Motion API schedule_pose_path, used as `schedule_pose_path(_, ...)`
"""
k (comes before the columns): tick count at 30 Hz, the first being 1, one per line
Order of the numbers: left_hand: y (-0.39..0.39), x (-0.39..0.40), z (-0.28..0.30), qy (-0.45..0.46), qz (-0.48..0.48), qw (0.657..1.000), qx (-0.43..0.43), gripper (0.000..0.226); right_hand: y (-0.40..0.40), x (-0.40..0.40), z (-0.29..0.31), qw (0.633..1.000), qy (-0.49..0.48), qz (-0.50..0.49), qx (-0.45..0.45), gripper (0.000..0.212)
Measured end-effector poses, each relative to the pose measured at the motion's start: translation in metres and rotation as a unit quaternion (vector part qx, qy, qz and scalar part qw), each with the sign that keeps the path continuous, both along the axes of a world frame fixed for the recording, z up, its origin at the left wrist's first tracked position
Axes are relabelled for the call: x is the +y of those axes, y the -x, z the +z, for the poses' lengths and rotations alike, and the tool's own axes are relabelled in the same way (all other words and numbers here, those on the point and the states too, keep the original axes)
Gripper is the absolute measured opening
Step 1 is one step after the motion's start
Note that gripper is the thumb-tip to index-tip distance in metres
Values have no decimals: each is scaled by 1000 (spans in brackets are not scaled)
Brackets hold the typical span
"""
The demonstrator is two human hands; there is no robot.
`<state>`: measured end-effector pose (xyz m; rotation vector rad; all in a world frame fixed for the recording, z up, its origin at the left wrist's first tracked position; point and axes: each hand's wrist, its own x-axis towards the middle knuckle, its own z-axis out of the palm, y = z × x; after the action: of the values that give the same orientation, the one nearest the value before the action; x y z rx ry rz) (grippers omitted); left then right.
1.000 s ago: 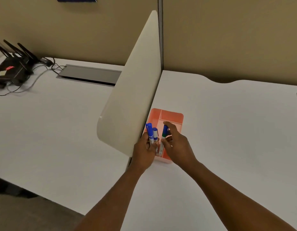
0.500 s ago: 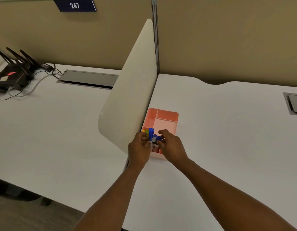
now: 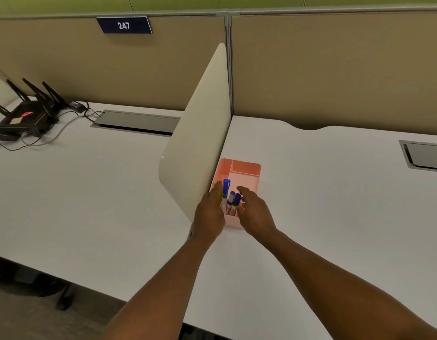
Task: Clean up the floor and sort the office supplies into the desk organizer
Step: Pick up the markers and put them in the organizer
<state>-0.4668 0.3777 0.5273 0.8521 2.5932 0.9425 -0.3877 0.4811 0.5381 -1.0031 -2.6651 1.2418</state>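
A pink desk organizer point(image 3: 246, 166) sits on the white desk point(image 3: 322, 204), right against the cream divider panel point(image 3: 200, 133). My left hand point(image 3: 209, 214) is at the organizer's near left corner, closed around an upright blue-capped marker point(image 3: 226, 188) and a yellow pen point(image 3: 219, 197). Two more blue-capped markers point(image 3: 234, 199) stand in the organizer's near compartment. Just right of them, my right hand point(image 3: 256, 213) hovers with its fingers spread and nothing in it. The far compartments look empty.
A black router point(image 3: 26, 119) with antennas and cables lies at the far left of the neighbouring desk. Grey cable hatches point(image 3: 136, 121) point(image 3: 426, 155) sit at the back of both desks. Tan partition walls close off the back, and the desk edge runs near me.
My right hand lowered its blue-capped marker into the near compartment and let go, its fingers now apart. The left hand sank slightly with its markers. The view tilted upward.
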Motion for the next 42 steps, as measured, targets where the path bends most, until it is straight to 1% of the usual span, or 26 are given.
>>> schedule_pose_path(2,2,1,0,50,-46,997,37,74,-6,-4,3,1000,-6,8,2,53)
schedule_pose_path(3,3,1,-1,72,-59,995,43,75,-8,-6,4,1000,-6,8,2,51)
schedule_pose_path(6,2,-1,-1,129,-63,988,52,68,-13,-10,6,1000,1,8,-7,45)
schedule_pose_path(9,6,0,2,140,-78,985,67,83,-17,-13,7,1000,6,7,-10,44)
schedule_pose_path(11,15,5,7,165,-103,978,82,91,-19,-14,7,1000,5,11,-12,45)
schedule_pose_path(14,25,13,15,194,-142,966,98,89,-17,-14,8,1000,11,8,-17,50)
schedule_pose_path(16,25,13,16,179,-145,968,103,79,-15,-14,8,1000,27,2,-15,51)
schedule_pose_path(19,19,4,9,127,-115,979,105,56,-15,-13,6,999,29,6,-13,51)
schedule_pose_path(21,16,-6,1,117,-116,980,108,47,-13,-12,4,999,26,15,-23,55)
schedule_pose_path(24,14,-18,-9,110,-108,985,75,52,-11,-12,3,999,22,34,-36,61)
schedule_pose_path(26,11,-21,-10,107,-102,988,53,55,-11,-13,1,999,27,29,-36,63)
schedule_pose_path(30,2,-22,-8,104,-76,991,36,54,-20,-18,-2,999,21,25,-38,58)
schedule_pose_path(32,-3,-24,-7,107,-74,991,40,54,-28,-23,-2,999,8,31,-35,55)
schedule_pose_path(37,-25,-39,2,101,-66,992,36,51,-51,-41,7,999,-14,28,-18,57)
schedule_pose_path(42,-53,-75,8,110,-88,985,102,52,-86,-74,19,999,-49,-2,16,55)
